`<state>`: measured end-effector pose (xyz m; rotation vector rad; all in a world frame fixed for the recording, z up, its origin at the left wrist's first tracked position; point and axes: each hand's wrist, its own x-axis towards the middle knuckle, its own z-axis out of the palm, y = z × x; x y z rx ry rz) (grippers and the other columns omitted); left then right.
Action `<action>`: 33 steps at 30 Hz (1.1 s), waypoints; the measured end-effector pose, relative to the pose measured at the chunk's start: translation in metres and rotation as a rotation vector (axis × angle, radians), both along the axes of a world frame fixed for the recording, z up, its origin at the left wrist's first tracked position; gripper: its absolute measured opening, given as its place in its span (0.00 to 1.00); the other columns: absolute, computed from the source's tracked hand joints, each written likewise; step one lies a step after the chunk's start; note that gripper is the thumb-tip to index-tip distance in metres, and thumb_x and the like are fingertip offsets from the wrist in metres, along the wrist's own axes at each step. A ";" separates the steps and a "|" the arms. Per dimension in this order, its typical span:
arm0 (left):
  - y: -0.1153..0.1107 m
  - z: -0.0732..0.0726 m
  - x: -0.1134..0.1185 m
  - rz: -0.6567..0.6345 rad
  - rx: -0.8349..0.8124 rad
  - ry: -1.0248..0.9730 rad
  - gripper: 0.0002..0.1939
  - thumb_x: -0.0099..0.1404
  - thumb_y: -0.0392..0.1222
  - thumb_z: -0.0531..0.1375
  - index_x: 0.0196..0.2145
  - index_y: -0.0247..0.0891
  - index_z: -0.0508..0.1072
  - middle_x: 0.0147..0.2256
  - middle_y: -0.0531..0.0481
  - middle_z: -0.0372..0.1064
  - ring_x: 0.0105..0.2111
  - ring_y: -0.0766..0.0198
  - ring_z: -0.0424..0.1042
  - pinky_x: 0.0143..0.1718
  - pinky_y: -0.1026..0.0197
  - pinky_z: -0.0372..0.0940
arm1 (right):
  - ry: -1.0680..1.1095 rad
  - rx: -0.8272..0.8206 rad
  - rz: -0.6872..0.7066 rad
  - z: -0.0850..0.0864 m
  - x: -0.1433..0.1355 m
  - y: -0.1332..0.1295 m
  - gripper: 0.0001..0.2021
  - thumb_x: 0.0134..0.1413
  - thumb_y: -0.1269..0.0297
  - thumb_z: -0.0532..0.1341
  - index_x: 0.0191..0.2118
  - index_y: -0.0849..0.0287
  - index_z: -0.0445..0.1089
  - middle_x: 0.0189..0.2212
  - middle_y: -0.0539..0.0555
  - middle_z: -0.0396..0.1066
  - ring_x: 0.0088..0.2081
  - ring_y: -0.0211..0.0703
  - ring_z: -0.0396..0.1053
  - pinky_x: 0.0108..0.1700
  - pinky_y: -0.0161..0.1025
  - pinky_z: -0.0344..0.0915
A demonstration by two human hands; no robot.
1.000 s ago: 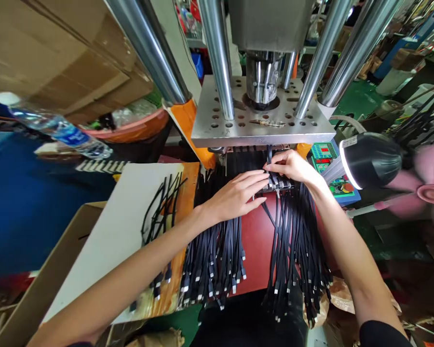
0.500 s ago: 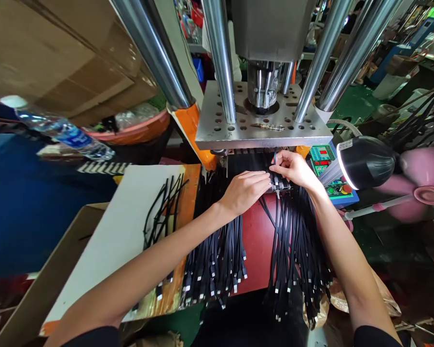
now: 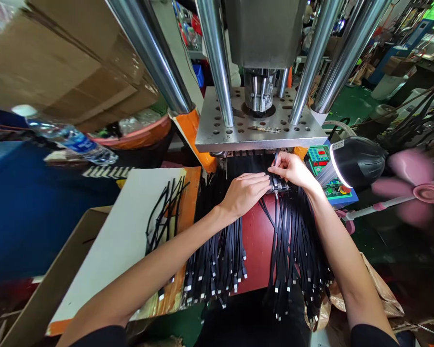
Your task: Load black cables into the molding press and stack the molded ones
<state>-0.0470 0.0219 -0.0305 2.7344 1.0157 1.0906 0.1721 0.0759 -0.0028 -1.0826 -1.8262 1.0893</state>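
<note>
My right hand (image 3: 291,169) pinches a black cable (image 3: 276,158) between thumb and forefinger, just below the press plate. My left hand (image 3: 245,193) lies beside it with its fingers stretched out, their tips at the left side of a small metal mould (image 3: 279,184). What is under the left palm is hidden, and so is the thumb. Flat black cables with metal plugs hang from the mould in a bundle (image 3: 300,246) on the right. Another bundle of cables (image 3: 217,260) lies to the left, under my left forearm.
The press's thick steel plate (image 3: 260,140) sits above my hands between upright rods. At right are a control panel (image 3: 320,156), a lamp (image 3: 359,161) and a spinning pink fan (image 3: 425,193). A white board (image 3: 119,231) with loose black cables (image 3: 166,212) stands left, near a water bottle (image 3: 72,137).
The view has shifted slightly. Both hands stay at the mould in nearly the same positions, the right still pinching the black cable.
</note>
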 end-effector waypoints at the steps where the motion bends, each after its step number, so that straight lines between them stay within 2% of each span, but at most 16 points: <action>1: -0.001 -0.001 0.000 -0.001 0.017 0.000 0.10 0.76 0.37 0.63 0.50 0.34 0.84 0.49 0.41 0.84 0.54 0.50 0.82 0.58 0.47 0.76 | 0.001 0.003 0.000 -0.001 0.000 0.000 0.22 0.55 0.46 0.73 0.30 0.56 0.64 0.25 0.47 0.69 0.21 0.36 0.64 0.19 0.34 0.60; 5: -0.004 0.001 -0.001 0.027 0.059 0.064 0.11 0.78 0.36 0.60 0.50 0.32 0.83 0.50 0.40 0.83 0.54 0.48 0.82 0.56 0.46 0.77 | 0.015 0.000 0.008 -0.004 0.000 0.001 0.22 0.55 0.46 0.73 0.31 0.56 0.65 0.25 0.47 0.69 0.22 0.36 0.64 0.19 0.34 0.59; 10: -0.003 0.013 -0.002 -0.039 0.021 0.179 0.13 0.78 0.34 0.57 0.48 0.34 0.83 0.50 0.39 0.83 0.55 0.47 0.81 0.54 0.46 0.76 | 0.017 0.006 0.019 -0.007 0.001 0.004 0.22 0.55 0.46 0.73 0.30 0.56 0.64 0.28 0.49 0.71 0.22 0.35 0.64 0.19 0.33 0.59; 15: -0.012 0.017 0.004 0.066 0.050 0.306 0.14 0.78 0.33 0.55 0.48 0.34 0.82 0.52 0.37 0.82 0.56 0.46 0.80 0.51 0.48 0.76 | 0.029 0.019 0.036 -0.007 0.000 0.005 0.21 0.55 0.47 0.72 0.30 0.56 0.65 0.28 0.49 0.72 0.22 0.34 0.64 0.20 0.34 0.59; 18: -0.025 0.013 0.010 0.114 0.062 0.314 0.14 0.78 0.39 0.58 0.54 0.30 0.79 0.56 0.33 0.79 0.58 0.43 0.77 0.56 0.44 0.74 | 0.038 0.024 0.066 -0.008 0.002 0.006 0.21 0.55 0.48 0.72 0.30 0.57 0.64 0.30 0.50 0.73 0.23 0.34 0.64 0.21 0.33 0.60; 21: -0.037 0.007 0.017 0.178 0.045 0.340 0.25 0.75 0.45 0.63 0.62 0.25 0.73 0.62 0.28 0.72 0.64 0.39 0.71 0.67 0.40 0.66 | 0.015 0.016 0.080 -0.009 0.002 0.009 0.21 0.54 0.48 0.72 0.30 0.57 0.65 0.29 0.49 0.73 0.22 0.34 0.64 0.20 0.33 0.60; 23: -0.043 0.005 0.020 0.216 0.022 0.375 0.29 0.75 0.45 0.63 0.66 0.25 0.70 0.65 0.27 0.68 0.68 0.39 0.66 0.71 0.39 0.61 | -0.003 0.005 0.056 -0.009 0.001 0.009 0.21 0.54 0.48 0.73 0.30 0.56 0.65 0.26 0.48 0.71 0.22 0.34 0.64 0.20 0.32 0.60; 25: -0.044 0.005 0.023 0.243 0.005 0.406 0.28 0.76 0.45 0.61 0.67 0.26 0.69 0.67 0.28 0.66 0.70 0.40 0.64 0.73 0.39 0.59 | -0.015 -0.002 0.024 -0.008 -0.001 0.008 0.21 0.53 0.47 0.73 0.30 0.56 0.65 0.24 0.46 0.69 0.21 0.35 0.64 0.19 0.32 0.61; 30: -0.041 0.012 0.023 0.234 0.004 0.427 0.25 0.76 0.44 0.60 0.65 0.27 0.70 0.66 0.28 0.67 0.68 0.40 0.66 0.71 0.40 0.62 | -0.041 0.001 -0.056 -0.002 -0.004 0.001 0.21 0.53 0.47 0.74 0.29 0.57 0.67 0.22 0.47 0.68 0.19 0.35 0.63 0.18 0.32 0.60; 33: -0.039 0.014 0.020 0.208 -0.006 0.401 0.24 0.76 0.43 0.61 0.65 0.29 0.71 0.66 0.28 0.68 0.68 0.41 0.66 0.71 0.41 0.62 | 0.016 -0.062 0.000 0.001 0.000 0.004 0.23 0.50 0.46 0.75 0.28 0.57 0.66 0.26 0.49 0.71 0.21 0.33 0.64 0.18 0.31 0.61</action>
